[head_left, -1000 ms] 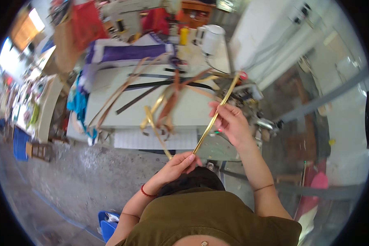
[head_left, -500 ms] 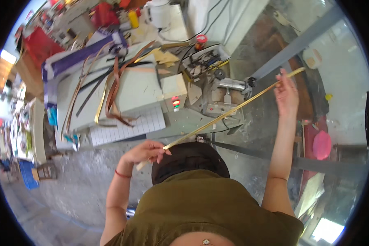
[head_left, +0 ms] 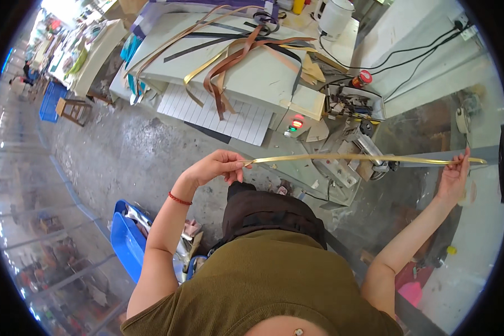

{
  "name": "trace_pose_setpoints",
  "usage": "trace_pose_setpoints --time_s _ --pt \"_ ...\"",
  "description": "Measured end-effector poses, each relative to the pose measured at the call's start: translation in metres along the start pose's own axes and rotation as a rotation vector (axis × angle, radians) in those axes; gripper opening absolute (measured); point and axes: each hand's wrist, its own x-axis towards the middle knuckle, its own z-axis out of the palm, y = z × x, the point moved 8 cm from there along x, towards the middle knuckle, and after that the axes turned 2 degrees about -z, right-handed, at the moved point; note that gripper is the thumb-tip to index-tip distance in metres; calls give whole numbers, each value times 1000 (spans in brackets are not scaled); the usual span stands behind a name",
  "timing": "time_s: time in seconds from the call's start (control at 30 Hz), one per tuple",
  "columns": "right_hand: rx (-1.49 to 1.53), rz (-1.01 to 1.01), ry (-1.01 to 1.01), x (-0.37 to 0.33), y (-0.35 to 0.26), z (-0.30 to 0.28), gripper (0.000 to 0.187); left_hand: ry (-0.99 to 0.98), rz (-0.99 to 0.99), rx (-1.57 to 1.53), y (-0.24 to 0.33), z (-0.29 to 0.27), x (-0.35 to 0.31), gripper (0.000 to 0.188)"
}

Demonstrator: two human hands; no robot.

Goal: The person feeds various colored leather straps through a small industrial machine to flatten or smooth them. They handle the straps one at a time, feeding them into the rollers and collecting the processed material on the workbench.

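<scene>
Strip (head_left: 330,158) spans wide-set hands (head_left: 211,168) (head_left: 451,182), overlapping table edge (head_left: 301,175).

The white table (head_left: 269,83) carries overlapping brown strips (head_left: 244,52), black strips (head_left: 186,51) and a gold strip (head_left: 203,68); a white kettle (head_left: 336,19) stands toward its far right; the grey floor (head_left: 145,131) bears a wooden stool (head_left: 73,106).

Kettle (head_left: 335,18): white, on the bench (head_left: 269,84), upper right of the frame.
Yellow bottle (head_left: 298,7): at the top edge, left of the kettle.
Jar (head_left: 362,77): red, just beside an open box (head_left: 382,105) crammed with small items, right of centre.
Plug (head_left: 458,26): black, far upper right.
Stool (head_left: 73,109): wooden, upper left, near a blue crate (head_left: 52,102).
Blue bin (head_left: 119,242): lower left, on the grey floor (head_left: 123,162).
Pink object (head_left: 411,292): lower right, kind unclear.
</scene>
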Motion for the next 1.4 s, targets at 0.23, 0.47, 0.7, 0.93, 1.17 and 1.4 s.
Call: trace_pose_setpoints --time_s 0.23,0.47,0.7,0.93,1.17,1.4 --pt "94 99 -119 25 37 17 39 112 111 26 8 -32 -37 21" --pt "93 500 -203 33 178 163 32 463 251 -163 3 -137 -109 15" --pt "243 821 -389 78 346 363 28 803 506 -311 52 -315 -179 11" --pt "-299 643 -489 93 388 500 15 989 374 -92 107 -419 -156 19" --pt "-1352 338 -978 -10 405 481 39 1388 749 659 178 -365 -118 30" --pt "-965 560 -833 -29 423 475 27 602 1035 950 266 -198 31 22"
